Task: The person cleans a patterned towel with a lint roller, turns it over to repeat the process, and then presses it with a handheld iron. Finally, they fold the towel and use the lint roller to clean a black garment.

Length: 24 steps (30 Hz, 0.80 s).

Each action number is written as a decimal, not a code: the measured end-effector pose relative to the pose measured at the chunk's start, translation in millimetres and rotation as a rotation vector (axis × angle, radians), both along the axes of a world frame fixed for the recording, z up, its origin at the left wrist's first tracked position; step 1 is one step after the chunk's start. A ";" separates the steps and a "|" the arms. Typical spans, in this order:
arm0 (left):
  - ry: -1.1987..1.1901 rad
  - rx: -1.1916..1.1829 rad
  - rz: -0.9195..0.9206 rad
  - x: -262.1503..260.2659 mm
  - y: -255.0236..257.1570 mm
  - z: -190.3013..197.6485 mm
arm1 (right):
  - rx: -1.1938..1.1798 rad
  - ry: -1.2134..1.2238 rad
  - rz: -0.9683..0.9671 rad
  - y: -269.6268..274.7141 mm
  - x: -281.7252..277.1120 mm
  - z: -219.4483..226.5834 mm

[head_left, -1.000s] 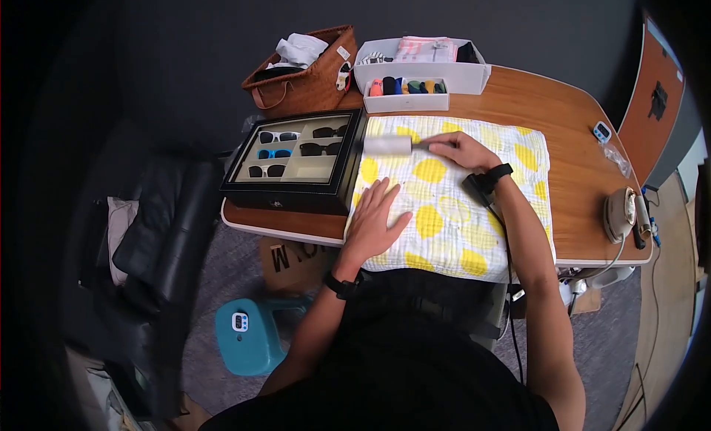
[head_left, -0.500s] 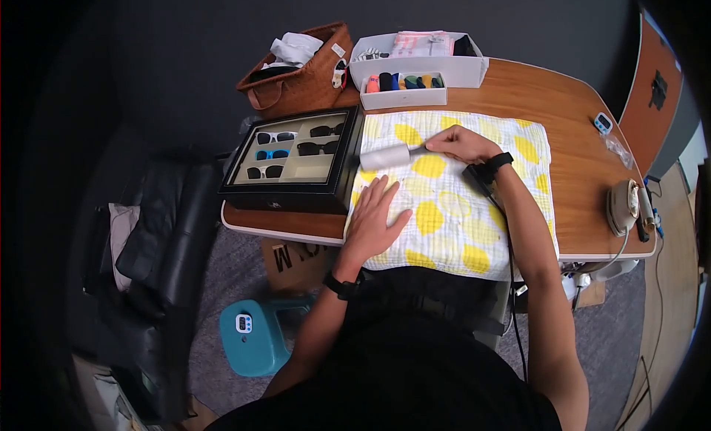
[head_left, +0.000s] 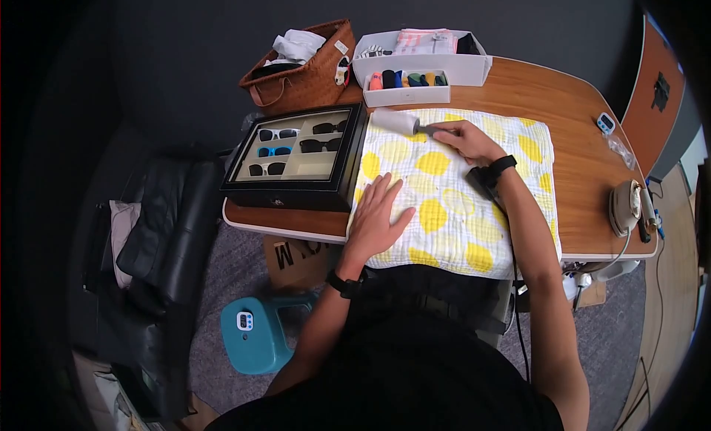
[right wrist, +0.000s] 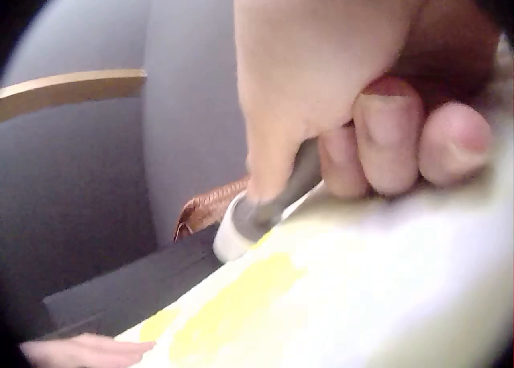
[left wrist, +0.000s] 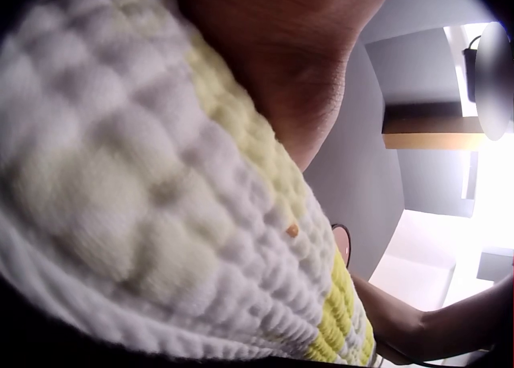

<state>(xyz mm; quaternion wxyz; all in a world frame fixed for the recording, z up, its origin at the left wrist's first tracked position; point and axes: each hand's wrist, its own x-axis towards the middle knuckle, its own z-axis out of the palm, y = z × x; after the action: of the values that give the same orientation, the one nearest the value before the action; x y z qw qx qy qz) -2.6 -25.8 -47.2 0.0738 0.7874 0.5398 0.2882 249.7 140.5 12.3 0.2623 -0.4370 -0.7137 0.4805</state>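
Note:
A folded white crinkled cloth (head_left: 452, 209) with yellow lemon-like prints lies on the table. My right hand (head_left: 472, 142) grips the dark handle (right wrist: 303, 175) of a lint roller (head_left: 395, 122), fingers curled round it. The roller's white cylinder lies over the cloth's far left corner, near the sunglasses case. My left hand (head_left: 376, 218) rests flat on the cloth's left part, fingers spread. In the left wrist view the cloth's puckered surface (left wrist: 136, 191) fills much of the picture, with a small brownish speck (left wrist: 292, 231) on it.
Left of the cloth stands a black sunglasses case (head_left: 290, 201). Behind are a brown basket (head_left: 300, 94), a white box of rolled colourful items (head_left: 407, 98) and a larger white box (head_left: 470, 70). At right sit a handheld appliance (head_left: 624, 209) with a cord and a small timer (head_left: 606, 123).
The lint roller first came slightly nearer to me, then moved away to the cloth's far left corner with my right hand. My left hand stays in place on the cloth.

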 end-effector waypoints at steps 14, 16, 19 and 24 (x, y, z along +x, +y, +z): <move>0.000 0.004 -0.004 -0.1 0.5 0.6 | -0.051 -0.051 0.177 5.5 6.4 -7.5; 0.003 0.017 0.000 -0.4 0.5 0.2 | -0.022 0.044 0.034 1.6 1.7 -12.5; 0.007 0.006 -0.001 -0.3 0.5 0.8 | -0.018 -0.008 0.054 0.1 3.3 -4.7; 0.005 0.009 -0.002 -0.5 1.2 1.1 | -0.048 0.001 0.105 6.2 4.2 -11.9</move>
<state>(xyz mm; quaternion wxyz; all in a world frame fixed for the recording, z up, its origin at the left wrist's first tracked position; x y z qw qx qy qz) -3.2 -24.5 -46.1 0.0694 0.7890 0.5380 0.2886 253.9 146.7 0.4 0.2264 -0.4050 -0.7238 0.5107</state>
